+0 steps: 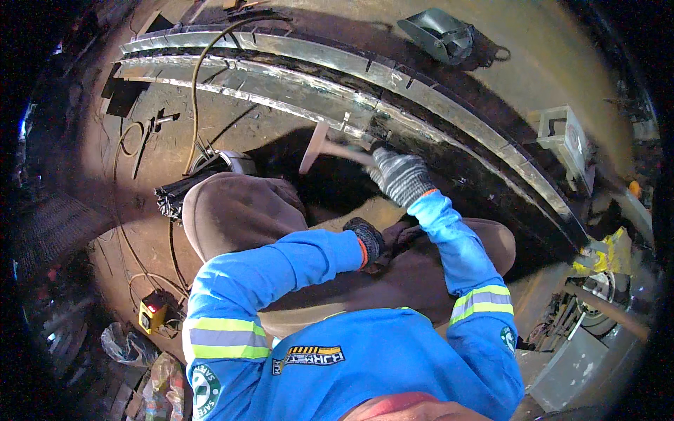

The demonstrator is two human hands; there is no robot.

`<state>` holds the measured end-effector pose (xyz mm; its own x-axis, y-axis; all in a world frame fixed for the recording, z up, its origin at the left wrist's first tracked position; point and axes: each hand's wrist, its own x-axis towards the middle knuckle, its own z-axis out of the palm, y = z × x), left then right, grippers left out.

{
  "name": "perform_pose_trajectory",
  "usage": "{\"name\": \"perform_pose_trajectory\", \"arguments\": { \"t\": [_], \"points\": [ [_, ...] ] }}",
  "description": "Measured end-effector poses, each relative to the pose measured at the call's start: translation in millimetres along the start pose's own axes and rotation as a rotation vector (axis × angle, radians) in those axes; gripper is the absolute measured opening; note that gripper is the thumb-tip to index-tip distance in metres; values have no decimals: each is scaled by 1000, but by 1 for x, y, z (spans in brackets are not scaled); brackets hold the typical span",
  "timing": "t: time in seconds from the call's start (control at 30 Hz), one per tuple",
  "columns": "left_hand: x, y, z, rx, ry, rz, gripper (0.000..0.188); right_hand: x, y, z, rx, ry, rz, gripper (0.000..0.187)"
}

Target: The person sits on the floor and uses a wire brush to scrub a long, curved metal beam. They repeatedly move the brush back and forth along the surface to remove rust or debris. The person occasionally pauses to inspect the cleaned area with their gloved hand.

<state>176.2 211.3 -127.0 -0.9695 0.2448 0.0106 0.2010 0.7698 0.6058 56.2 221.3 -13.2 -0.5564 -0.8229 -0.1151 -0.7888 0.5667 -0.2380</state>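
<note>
My right hand (401, 175), in a grey knitted glove, is closed around the handle of a hammer (313, 149). Its long, narrow head lies to the left of the hand, close to the near edge of a long curved steel beam (309, 91). The beam has raised flanges and bright metal patches along its length. My left hand (365, 242), in a darker glove with an orange cuff, is curled low over my lap between my bent knees. Its fingers are mostly hidden, and whatever they hold, if anything, does not show.
A welding helmet (439, 36) lies beyond the beam, with a white plastic stool (564, 140) at the right. Dark rods (172, 200) lie by my left knee. A cable (195, 91) crosses the beam. A yellow box (151, 316) sits lower left; a round metal wheel (600, 295) lies right.
</note>
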Motion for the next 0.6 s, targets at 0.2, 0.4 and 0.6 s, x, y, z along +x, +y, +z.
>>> {"name": "perform_pose_trajectory", "arguments": {
  "t": [0.2,0.4,0.6],
  "points": [
    [8,6,-47,-7,-106,104,24,7,23,20,5,107,295,46],
    [6,5,-28,-8,17,65,25,13,16,17,92,86,380,43],
    [7,21,-41,-60,-33,78,26,1,-5,7,52,-36,334,44]
  ]
}}
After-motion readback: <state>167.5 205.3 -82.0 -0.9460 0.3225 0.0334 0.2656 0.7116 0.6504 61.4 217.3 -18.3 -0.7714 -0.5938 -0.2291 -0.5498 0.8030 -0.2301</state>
